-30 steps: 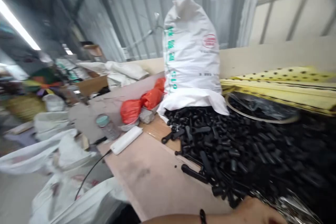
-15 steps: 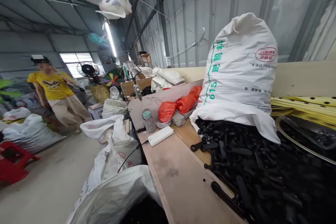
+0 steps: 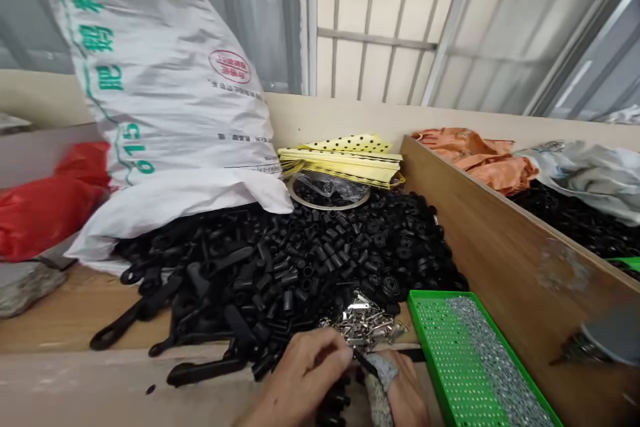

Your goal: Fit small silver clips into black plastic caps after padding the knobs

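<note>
My left hand [image 3: 313, 373] is low in the middle of the head view, its fingers curled in a pinch whose contents are hidden. Close beside it, my right hand [image 3: 407, 390] is closed, with grey cloth wraps [image 3: 383, 368] around some fingers. A small black plastic part [image 3: 366, 363] pokes out from the right fingers toward the left hand. More black pieces [image 3: 334, 403] lie below, between the hands. Just beyond them is a small pile of shiny metal pieces [image 3: 367, 323]. Behind that spreads a heap of black plastic parts [image 3: 300, 267], with short tubes, discs and long handles.
A green tray [image 3: 440, 360] of small silvery pieces sits to the right, beside a wooden divider [image 3: 480, 240]. A big white sack [image 3: 175, 93] stands at the left, near a red bag [image 3: 45, 213]. Yellow dotted sheets [image 3: 345, 163] lie at the back over a round basin rim [image 3: 330, 205].
My view has swung right, from the aisle and the person in yellow to the bench. Both my hands, the metal pieces and the green tray have come into view.
</note>
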A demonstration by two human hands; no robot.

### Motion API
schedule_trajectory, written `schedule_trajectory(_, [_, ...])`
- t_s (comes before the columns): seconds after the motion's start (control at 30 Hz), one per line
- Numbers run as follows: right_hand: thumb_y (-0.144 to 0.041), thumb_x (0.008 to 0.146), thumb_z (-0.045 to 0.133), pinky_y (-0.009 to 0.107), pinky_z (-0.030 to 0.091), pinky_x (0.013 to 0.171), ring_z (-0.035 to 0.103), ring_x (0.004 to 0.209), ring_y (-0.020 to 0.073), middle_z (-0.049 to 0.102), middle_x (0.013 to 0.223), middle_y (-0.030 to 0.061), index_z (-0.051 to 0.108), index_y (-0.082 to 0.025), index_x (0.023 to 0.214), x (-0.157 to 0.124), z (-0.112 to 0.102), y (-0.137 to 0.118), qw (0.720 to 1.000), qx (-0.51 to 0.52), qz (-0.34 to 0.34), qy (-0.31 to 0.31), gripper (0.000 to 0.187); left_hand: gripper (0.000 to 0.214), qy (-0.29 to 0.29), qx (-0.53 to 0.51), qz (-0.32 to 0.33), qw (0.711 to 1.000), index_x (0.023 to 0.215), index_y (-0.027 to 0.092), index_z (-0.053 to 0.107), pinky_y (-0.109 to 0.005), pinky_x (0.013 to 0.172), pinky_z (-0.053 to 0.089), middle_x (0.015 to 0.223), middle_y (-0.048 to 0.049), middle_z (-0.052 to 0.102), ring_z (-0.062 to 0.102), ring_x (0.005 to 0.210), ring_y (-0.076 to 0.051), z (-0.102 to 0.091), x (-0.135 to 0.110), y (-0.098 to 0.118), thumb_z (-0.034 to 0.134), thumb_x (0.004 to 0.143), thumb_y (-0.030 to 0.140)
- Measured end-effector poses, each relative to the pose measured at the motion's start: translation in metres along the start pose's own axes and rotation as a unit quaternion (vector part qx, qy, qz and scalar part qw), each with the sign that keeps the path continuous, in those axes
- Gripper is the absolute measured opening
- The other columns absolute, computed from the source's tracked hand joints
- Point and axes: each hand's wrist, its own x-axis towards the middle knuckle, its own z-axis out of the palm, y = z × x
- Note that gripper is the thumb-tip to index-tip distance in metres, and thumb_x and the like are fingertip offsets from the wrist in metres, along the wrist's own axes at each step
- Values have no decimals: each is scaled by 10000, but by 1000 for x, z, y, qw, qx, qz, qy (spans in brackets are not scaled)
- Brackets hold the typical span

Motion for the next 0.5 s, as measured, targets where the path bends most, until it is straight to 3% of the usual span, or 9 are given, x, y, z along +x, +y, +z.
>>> schedule_trajectory(0.07, [-169,941,342,347,499,717,648,805,244,662,817,71,576,-236,1091,3,-4,-2,999,32,33,10,286,201,41,151,84,984,864,179,620,-259,691,434,808,-19,606,547,770,-166,-6,6,6,443,885,271])
schedule_trajectory(0.13, [-216,946,362,333,503,744,648,827,242,666,833,60,592,-256,1094,4,-9,-4,997,55,50,11,276,182,61,300,132,943,995,191,601,-310,789,453,955,-51,613,544,884,-199,-6,18,8,461,879,195])
schedule_trajectory(0.2, [-252,948,376,317,507,742,645,833,238,671,857,57,595,-265,1104,6,-13,-6,996,69,59,15,269,205,62,407,146,900,1001,178,606,-346,779,471,951,-72,619,546,887,-228,-1,35,5,488,843,122])
schedule_trajectory(0.27, [-282,947,387,304,509,727,641,816,231,667,847,54,591,-265,1117,7,-15,-6,994,77,68,20,266,220,59,442,145,883,951,165,627,-351,727,483,877,-76,631,559,834,-239,3,49,0,490,811,64])
schedule_trajectory(0.43, [-411,943,336,336,496,715,613,787,232,626,832,72,587,-213,1111,4,-9,-4,992,111,59,25,361,276,93,390,157,903,1064,167,602,-322,792,477,974,-82,635,580,896,-214,-6,53,-8,431,860,95])
schedule_trajectory(0.5, [-425,945,309,346,485,710,604,801,237,618,850,79,586,-207,1086,3,-5,-4,990,123,60,18,380,247,119,295,133,939,1076,175,597,-268,737,478,930,-60,634,590,836,-185,-14,43,-6,435,892,208])
